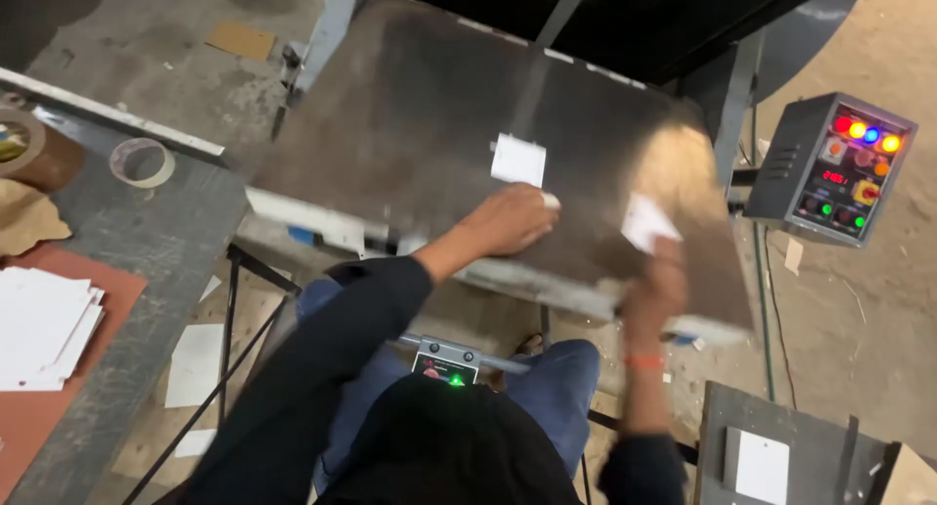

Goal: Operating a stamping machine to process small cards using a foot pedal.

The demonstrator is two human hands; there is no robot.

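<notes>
Left hand [508, 220] laid flat, open, on metal plate [439, 124] by white card [518, 160]; right hand [656, 288], blurred, seen gripping second white card [646, 222].

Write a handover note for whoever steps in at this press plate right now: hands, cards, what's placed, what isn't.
Left hand: palm down on the dark metal plate, fingertips beside a white card lying flat on it.
Right hand: blurred at the plate's near right edge, holding a second white card, not yet laid flat.
Stack of white cards sits on the brown sheet on the left bench; one more white card lies on the small stand at lower right.
Done: one card on the plate. Left: the card in the right hand.
</notes>
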